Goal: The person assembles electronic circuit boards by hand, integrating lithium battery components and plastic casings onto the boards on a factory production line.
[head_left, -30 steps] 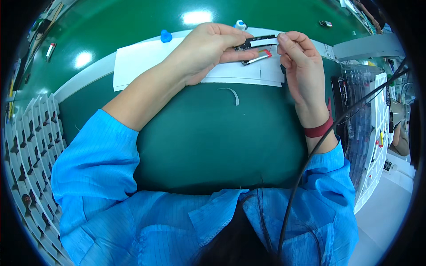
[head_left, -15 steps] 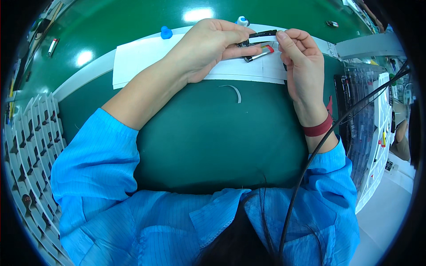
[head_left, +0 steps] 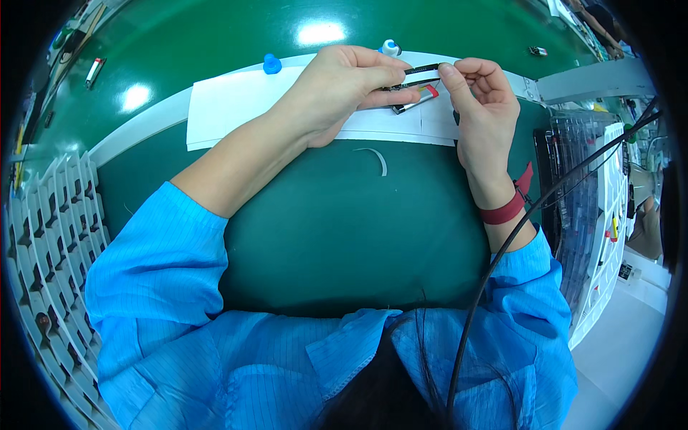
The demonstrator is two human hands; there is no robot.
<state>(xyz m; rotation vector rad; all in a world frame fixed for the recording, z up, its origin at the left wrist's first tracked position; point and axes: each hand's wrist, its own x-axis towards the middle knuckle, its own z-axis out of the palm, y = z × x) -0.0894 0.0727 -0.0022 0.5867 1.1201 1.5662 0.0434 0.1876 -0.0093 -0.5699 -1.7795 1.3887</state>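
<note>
My left hand [head_left: 342, 89] reaches over the far edge of the mat, its fingers closed on a small dark part whose near end they hide. From it a narrow black strip [head_left: 423, 69] runs right to my right hand [head_left: 487, 100], which pinches the strip's far end between thumb and forefinger. Just under the strip runs a thin dark line with a pale band between them. Below the fingers lies a flat silver piece with a red end [head_left: 419, 100], possibly a small battery, on white paper sheets [head_left: 236, 107]. A curled pale strip [head_left: 382, 161] rests on the green mat.
Blue-capped small bottles [head_left: 271, 64] [head_left: 390, 49] stand beyond the paper. White slotted racks [head_left: 54, 236] line the left; clear trays [head_left: 577, 158] stack at right. A black cable [head_left: 530, 208] crosses my right forearm. Another person's arm [head_left: 600, 29] shows far right.
The whole view has shifted a little. Both hands and the black strip have come slightly nearer, and the strip's tilt has altered a little. Both hands keep their grip.
</note>
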